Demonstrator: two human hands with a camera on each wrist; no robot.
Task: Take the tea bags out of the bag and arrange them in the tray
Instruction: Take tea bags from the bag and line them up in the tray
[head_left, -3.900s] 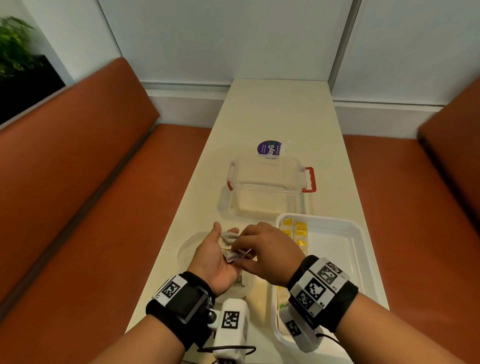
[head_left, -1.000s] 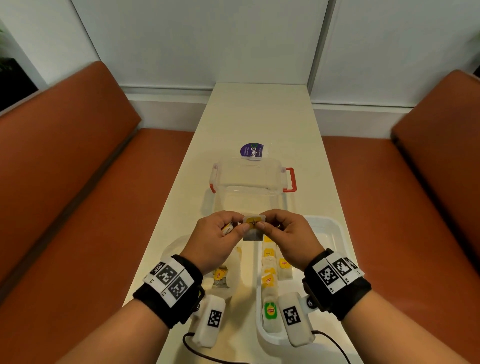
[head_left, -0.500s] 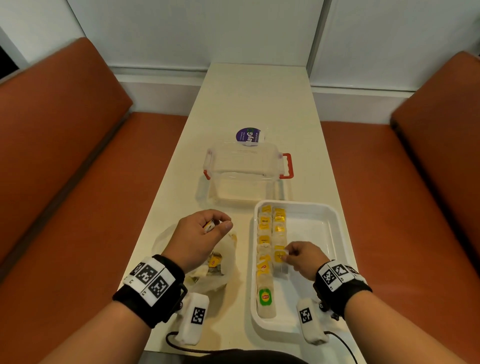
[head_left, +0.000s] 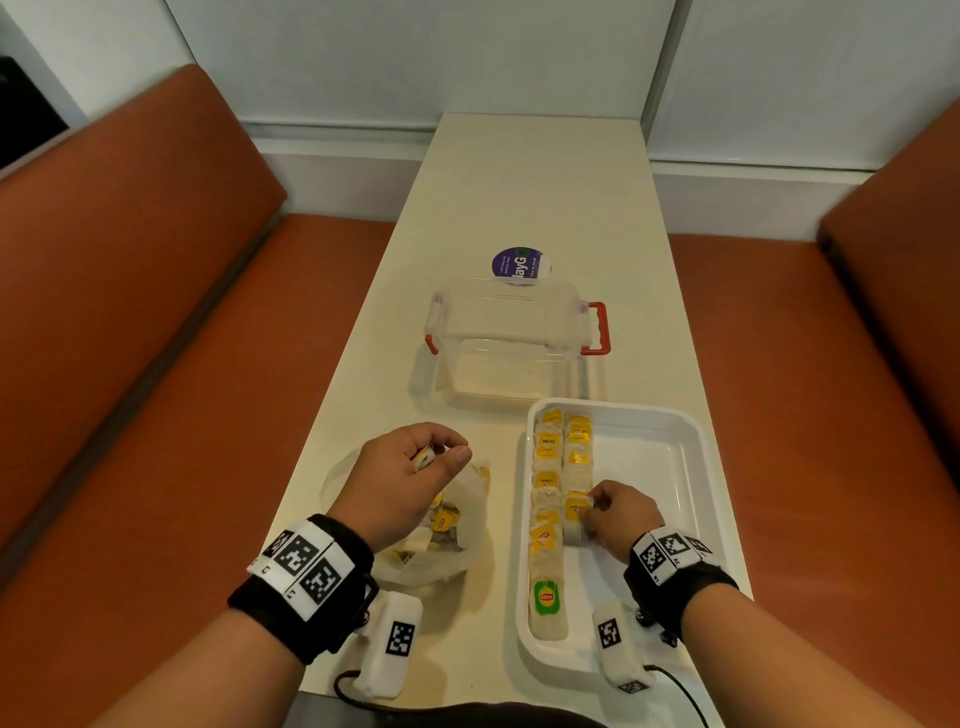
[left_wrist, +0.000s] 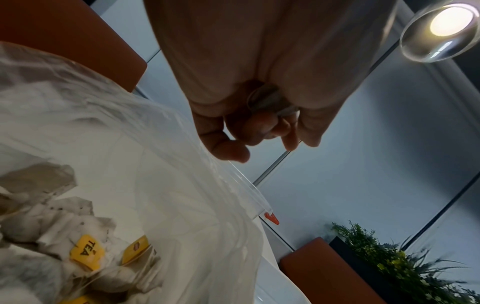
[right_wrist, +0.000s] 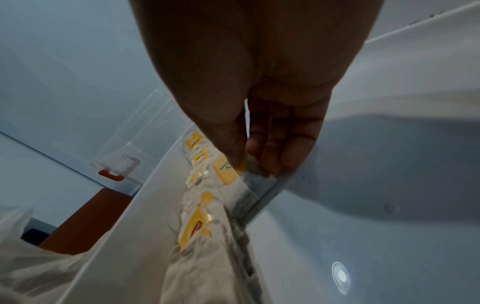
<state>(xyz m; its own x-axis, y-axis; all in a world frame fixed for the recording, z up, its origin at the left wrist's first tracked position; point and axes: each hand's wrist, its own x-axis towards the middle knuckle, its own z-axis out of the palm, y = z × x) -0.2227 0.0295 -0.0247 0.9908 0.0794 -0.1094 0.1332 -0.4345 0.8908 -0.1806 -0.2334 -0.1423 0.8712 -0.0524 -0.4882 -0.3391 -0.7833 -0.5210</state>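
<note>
Now | right hand (head_left: 621, 517) pinches tea bag (head_left: 575, 514) in tray (head_left: 670, 431) | left hand (head_left: 402, 478) grips another

1. Right of the right grip (head_left: 618, 514): the bare floor of the tray (head_left: 644, 467) lies open up to its raised rim.
2. Left of the right grip: two rows of tea bags (head_left: 548, 467) fill the tray.
3. Beyond both grips: the clear box (head_left: 511, 338) stands on the table (head_left: 524, 182).
4. Under the left grip (head_left: 410, 467): the bag (head_left: 467, 545) takes up the table.

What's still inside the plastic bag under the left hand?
The plastic bag still holds a loose heap of tea bags with yellow tags. The left hand, gripping another tea bag, covers part of the opening, so no count is possible.
</note>
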